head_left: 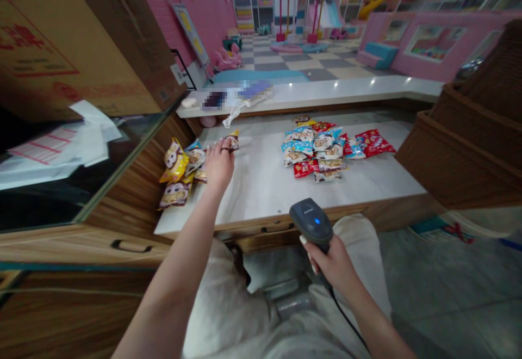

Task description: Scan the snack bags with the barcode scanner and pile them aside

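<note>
My right hand is wrapped round the handle of a dark barcode scanner, held over my lap at the desk's front edge, with a blue light on its top. Farther off on the left, my left hand has its fingers closed on a small brown-and-yellow snack bag; the palm hides part of it. Beside that hand lies a group of yellow and brown snack bags. A second pile of blue, white and red snack bags sits at the desk's right half.
The white desk has a raised ledge behind it with a white cable. A large cardboard box and papers stand on the left counter. Brown wicker baskets rise at the right.
</note>
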{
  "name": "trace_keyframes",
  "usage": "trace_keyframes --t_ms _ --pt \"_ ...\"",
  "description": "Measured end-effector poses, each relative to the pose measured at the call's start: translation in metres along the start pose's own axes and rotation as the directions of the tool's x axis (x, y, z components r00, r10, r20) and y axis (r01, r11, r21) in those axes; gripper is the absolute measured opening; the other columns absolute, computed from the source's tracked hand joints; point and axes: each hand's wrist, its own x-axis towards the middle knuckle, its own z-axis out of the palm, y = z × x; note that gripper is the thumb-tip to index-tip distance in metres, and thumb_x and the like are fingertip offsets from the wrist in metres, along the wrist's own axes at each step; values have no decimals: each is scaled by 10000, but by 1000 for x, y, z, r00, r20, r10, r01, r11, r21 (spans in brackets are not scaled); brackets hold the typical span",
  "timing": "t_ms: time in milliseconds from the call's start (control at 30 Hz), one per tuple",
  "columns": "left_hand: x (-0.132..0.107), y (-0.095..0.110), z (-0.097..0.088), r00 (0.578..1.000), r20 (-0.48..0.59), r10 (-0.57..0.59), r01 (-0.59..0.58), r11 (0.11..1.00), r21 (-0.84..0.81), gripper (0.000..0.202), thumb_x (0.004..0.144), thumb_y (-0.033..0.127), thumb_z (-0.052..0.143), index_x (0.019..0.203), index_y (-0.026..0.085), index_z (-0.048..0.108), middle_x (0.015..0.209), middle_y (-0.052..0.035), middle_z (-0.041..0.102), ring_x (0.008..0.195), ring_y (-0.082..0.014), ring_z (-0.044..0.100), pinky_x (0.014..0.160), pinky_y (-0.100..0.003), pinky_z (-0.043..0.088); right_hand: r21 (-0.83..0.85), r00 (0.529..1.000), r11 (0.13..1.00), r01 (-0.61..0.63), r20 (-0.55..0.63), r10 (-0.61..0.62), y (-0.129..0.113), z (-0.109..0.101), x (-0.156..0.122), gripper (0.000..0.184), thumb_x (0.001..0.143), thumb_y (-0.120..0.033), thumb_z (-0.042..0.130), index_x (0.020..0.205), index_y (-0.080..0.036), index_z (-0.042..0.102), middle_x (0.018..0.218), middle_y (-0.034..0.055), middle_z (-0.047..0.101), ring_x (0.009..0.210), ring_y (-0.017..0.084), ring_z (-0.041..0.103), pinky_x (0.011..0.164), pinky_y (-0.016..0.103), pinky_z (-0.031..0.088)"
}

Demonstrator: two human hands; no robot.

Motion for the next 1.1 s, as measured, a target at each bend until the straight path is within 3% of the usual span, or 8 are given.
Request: trace_keyframes --t_ms 133,233,433,567,733,833,933,1100 --pt "16 -8 10 997 81 -14 5 994 105 251 892 169 747 1135 110 717 1531 -248 698 1613 -431 489 1398 -725 48 11 1000 1000 -17 -3 17 3 -1 2 341 770 -535 783 691 -271 582 417 -61 526 337 141 490 398 254 419" --pt "17 4 24 997 77 10 -15 998 64 405 855 178 781 1237 62 712 1603 -296 630 1645 -456 427 1394 -731 13 6 1000 1000 -25 -5 25 5 -5 4 350 772 -541 788 685 -275 577 415 -54 534 342 143 485 404 260 418" --pt "16 65 85 956 214 201 -167 972 -168 684 867 199 766 1534 122 638 1709 -254 550 1602 -405 508 1390 -611 286 -10 999 1000 -30 -16 29 5 -11 7 358 775 -542 774 662 -282 556 406 -60 504 343 143 478 416 264 435" --pt "15 109 139 897 272 350 -248 905 -347 771 859 218 764 1606 147 586 1780 -235 459 1687 -398 392 1408 -589 258 -6 999 1000 -27 -39 27 1 -14 7 355 758 -529 781 652 -283 548 412 -65 488 353 142 474 410 260 429" --pt "22 136 177 894 310 322 -207 913 -352 659 858 162 715 1516 173 678 1751 -210 513 1682 -423 394 1400 -651 243 -14 998 1000 -11 -56 10 1 -21 7 364 774 -530 786 652 -280 550 420 -67 487 353 139 470 407 257 440" --pt "27 135 173 905 323 275 -159 926 -341 613 882 120 656 1491 167 702 1703 -219 569 1630 -386 489 1397 -613 285 -25 996 1000 11 -89 -13 6 -24 7 350 782 -517 785 656 -273 568 438 -54 515 371 144 486 403 253 434" --pt "23 126 153 936 275 218 -74 890 -451 578 926 172 653 1502 182 697 1646 -195 634 1582 -350 552 1379 -563 348 -21 996 1000 18 -88 -19 9 -23 6 332 779 -505 779 653 -273 576 442 -48 524 378 145 492 402 250 420" --pt "-12 100 107 980 196 -28 165 663 -730 402 997 422 715 1348 229 749 1429 -117 784 1440 -313 665 1313 -498 451 12 999 1000 -27 -31 27 6 -16 4 337 770 -521 771 663 -282 559 409 -66 499 344 143 483 406 255 427"
